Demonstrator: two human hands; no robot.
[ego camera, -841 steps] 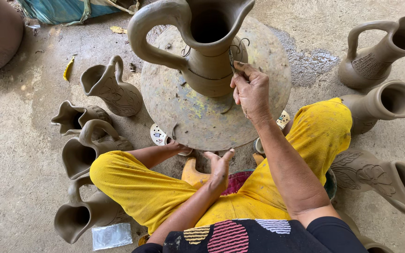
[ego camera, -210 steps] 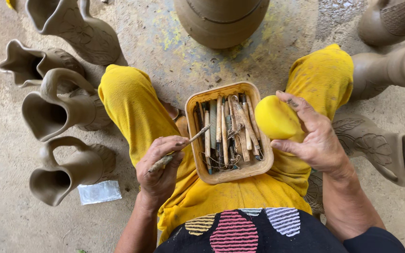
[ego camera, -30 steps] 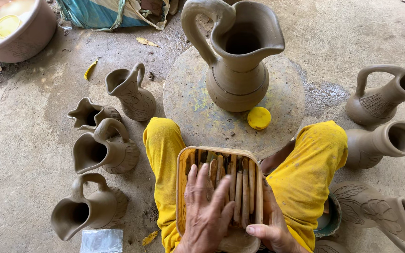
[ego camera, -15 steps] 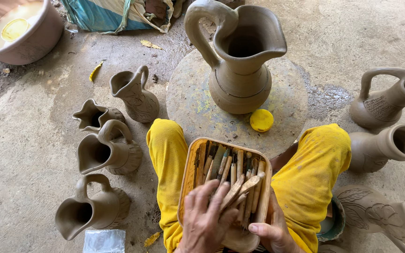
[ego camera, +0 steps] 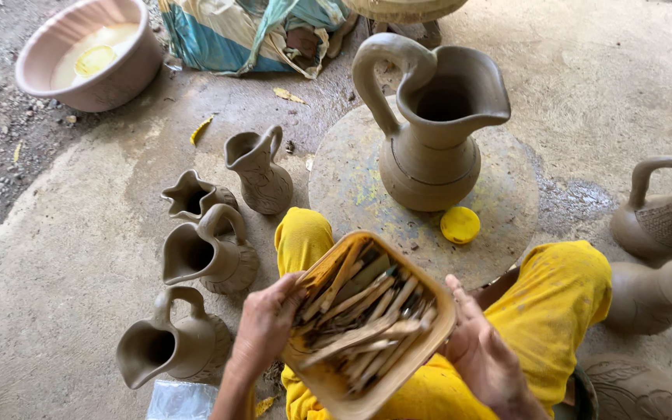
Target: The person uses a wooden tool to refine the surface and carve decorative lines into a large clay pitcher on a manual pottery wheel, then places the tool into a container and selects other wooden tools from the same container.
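Right hand half behind tool tray

Right hand cut off at the wrist by the bottom edge, wooden tools in the tray motion-blurred, individual shapes indistinct, carved jug cropped at right edge, plastic sheet cropped below

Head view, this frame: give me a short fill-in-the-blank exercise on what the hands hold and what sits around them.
1. Both hands, left hand and right hand, hold a wooden tray full of ____ tools.
2. The big clay jug stands on a round ____.
3. The small disc beside the jug is ____ in colour.

Missing words: wooden; turntable; yellow
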